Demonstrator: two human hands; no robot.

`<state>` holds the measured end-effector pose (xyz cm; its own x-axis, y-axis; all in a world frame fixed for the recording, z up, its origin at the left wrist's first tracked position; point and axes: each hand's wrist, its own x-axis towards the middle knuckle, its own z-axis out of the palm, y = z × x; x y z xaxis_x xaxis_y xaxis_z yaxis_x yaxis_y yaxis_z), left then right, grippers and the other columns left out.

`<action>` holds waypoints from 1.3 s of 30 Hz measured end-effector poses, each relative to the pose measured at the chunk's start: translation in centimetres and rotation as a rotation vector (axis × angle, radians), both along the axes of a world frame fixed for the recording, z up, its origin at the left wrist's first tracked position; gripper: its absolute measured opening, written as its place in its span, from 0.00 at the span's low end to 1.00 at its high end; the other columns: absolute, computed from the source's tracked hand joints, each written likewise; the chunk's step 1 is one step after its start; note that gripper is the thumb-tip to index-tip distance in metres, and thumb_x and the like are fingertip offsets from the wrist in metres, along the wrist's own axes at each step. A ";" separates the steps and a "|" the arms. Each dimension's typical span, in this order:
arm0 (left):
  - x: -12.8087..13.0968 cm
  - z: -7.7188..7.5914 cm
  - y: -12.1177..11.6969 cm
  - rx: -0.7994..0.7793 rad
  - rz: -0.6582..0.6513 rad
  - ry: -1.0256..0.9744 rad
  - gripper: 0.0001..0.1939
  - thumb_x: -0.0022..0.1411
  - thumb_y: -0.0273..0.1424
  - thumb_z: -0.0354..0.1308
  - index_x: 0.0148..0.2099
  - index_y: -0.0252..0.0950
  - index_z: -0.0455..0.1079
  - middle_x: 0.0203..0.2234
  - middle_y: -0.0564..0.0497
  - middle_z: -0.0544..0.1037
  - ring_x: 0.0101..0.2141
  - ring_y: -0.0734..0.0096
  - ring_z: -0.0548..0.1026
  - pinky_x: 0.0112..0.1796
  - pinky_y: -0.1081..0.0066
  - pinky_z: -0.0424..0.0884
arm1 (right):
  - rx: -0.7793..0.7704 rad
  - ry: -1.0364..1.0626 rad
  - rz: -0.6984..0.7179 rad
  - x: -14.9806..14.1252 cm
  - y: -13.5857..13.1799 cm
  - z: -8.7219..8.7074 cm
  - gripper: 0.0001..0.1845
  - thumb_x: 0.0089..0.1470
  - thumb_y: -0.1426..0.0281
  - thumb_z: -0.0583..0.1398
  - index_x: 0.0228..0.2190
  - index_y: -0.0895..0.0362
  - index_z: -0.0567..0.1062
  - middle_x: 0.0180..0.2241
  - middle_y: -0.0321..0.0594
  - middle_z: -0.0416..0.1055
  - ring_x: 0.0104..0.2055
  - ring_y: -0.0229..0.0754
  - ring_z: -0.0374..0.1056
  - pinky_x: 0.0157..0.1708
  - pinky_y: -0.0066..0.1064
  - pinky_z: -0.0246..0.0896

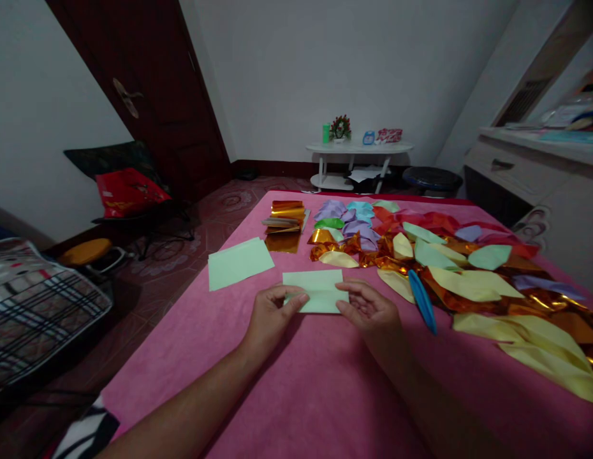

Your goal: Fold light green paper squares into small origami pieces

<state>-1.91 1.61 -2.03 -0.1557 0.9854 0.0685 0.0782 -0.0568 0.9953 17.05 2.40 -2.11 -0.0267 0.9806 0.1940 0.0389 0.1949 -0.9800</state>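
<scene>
A sheet of pale green paper [320,284], with a crease or fold running across it, is held between my two hands just above the pink cloth. My left hand [276,312] pinches its left edge, thumb on the near side. At the right edge my right hand [370,310] grips it between thumb and fingers. To the left lies a small stack of the same pale green paper [240,262]. Beyond the held sheet sits a pile of shiny gold paper [283,239], some of it folded.
A pink-covered table [191,357] spreads before me. Cut paper petals in yellow [473,285], purple, red, green and gold cover its right side, with a blue tapered object [422,301] beside them. A white side table [358,148] stands by the far wall; a chair [134,191] is at left.
</scene>
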 end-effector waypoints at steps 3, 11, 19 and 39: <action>-0.2 -0.1 -0.1 0.026 0.034 0.006 0.07 0.49 0.33 0.67 0.30 0.34 0.78 0.28 0.50 0.80 0.31 0.69 0.75 0.34 0.72 0.69 | -0.124 0.107 0.145 -0.2 -0.1 0.0 0.14 0.45 0.66 0.65 0.37 0.56 0.75 0.33 0.38 0.75 0.36 0.42 0.72 0.38 0.32 0.67; 0.4 0.7 -0.5 -0.124 -0.161 -0.259 0.13 0.50 0.36 0.67 0.34 0.30 0.77 0.27 0.47 0.80 0.27 0.70 0.76 0.32 0.72 0.71 | 0.047 -0.053 0.059 0.2 -0.3 0.6 0.04 0.48 0.69 0.63 0.24 0.55 0.77 0.32 0.38 0.75 0.35 0.42 0.71 0.37 0.31 0.66; 0.3 0.9 -0.8 -0.122 -0.207 -0.263 0.18 0.55 0.42 0.62 0.33 0.27 0.76 0.25 0.42 0.81 0.29 0.65 0.79 0.33 0.70 0.73 | 0.127 -0.174 0.050 0.2 -0.4 0.7 0.07 0.51 0.69 0.61 0.23 0.55 0.77 0.28 0.37 0.72 0.32 0.41 0.69 0.32 0.29 0.62; 0.5 0.2 -0.7 -0.104 -0.255 -0.305 0.16 0.59 0.38 0.59 0.33 0.29 0.78 0.29 0.44 0.81 0.32 0.68 0.76 0.38 0.70 0.71 | 0.103 -0.120 -0.117 0.3 -0.1 0.9 0.16 0.48 0.67 0.63 0.14 0.57 0.67 0.21 0.33 0.58 0.24 0.36 0.57 0.24 0.27 0.52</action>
<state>-1.42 0.92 -1.88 0.0962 0.9943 -0.0452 -0.2250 0.0660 0.9721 17.39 2.30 -1.25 0.0570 0.9534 0.2961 0.1828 0.2817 -0.9419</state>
